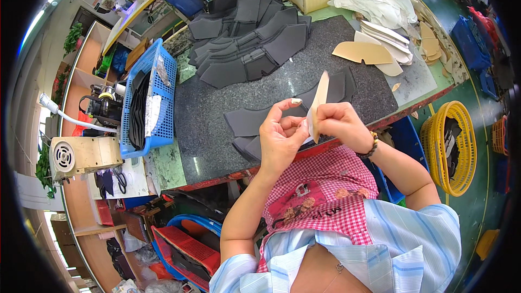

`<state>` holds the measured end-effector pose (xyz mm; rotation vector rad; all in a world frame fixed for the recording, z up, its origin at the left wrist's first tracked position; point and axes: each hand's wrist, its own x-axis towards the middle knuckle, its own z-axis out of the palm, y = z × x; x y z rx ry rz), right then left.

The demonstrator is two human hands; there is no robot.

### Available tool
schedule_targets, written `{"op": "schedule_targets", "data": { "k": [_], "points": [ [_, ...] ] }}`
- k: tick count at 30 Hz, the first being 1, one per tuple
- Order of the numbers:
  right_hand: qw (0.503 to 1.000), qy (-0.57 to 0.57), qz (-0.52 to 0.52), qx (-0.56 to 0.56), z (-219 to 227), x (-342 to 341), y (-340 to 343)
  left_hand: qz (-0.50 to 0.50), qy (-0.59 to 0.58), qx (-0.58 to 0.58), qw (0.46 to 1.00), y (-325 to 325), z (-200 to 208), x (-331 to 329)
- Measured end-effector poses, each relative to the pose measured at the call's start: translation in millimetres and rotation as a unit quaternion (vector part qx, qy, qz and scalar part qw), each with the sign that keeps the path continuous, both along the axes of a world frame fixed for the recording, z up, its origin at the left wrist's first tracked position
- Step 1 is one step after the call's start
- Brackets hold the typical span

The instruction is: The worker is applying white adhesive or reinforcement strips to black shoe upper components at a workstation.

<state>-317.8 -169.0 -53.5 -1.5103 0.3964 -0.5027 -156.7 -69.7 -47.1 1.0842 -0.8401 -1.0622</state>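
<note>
Above the front edge of the dark stone slab (206,111), my right hand (343,123) is closed on a thin tan curved piece (321,93), which stands nearly upright and edge-on. My left hand (281,138) pinches with thumb and finger at a white layer against the tan piece's lower part; its index finger is raised. Whether the white layer is apart from the tan piece is hard to see. Beneath my hands lie flat dark grey shaped pieces (247,122), partly hidden by them. Farther back, a large overlapping pile of dark grey panels (255,35) covers the slab.
Tan and white curved pieces (362,52) lie at the back right, near crumpled white sheeting (374,2). On the left stand a blue basket (163,70) holding black pieces and a cream machine (86,157). A yellow basket (468,149) stands on the floor to the right.
</note>
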Motion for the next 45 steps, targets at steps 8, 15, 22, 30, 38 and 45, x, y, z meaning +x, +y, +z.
{"op": "schedule_targets", "data": {
  "k": [8, 15, 22, 30, 38, 45],
  "points": [
    [0.925, 0.381, -0.006, 0.009, -34, -143, -7, -0.047, 0.018, 0.221, 0.974, 44, 45, 39],
    [0.975, 0.131, 0.089, -0.154, 24, -74, 44, -0.221, -0.055, 0.064, 0.972, 33, 46, -10],
    [0.991, -0.041, -0.068, 0.107, 12, 23, 13, -0.125, -0.223, 0.195, 0.947, 37, 1, 55],
    [0.776, 0.499, 0.046, -0.382, 8, -14, 28, 0.025, -0.297, 0.135, 0.945, 65, -17, 35],
    [0.956, -0.036, -0.018, 0.291, -29, -8, 72, -0.008, -0.231, 0.114, 0.966, 97, 4, 20],
    [0.979, -0.006, -0.195, 0.062, -17, 32, 10, 0.073, -0.104, 0.090, 0.988, 25, 0, 58]
  ]
}}
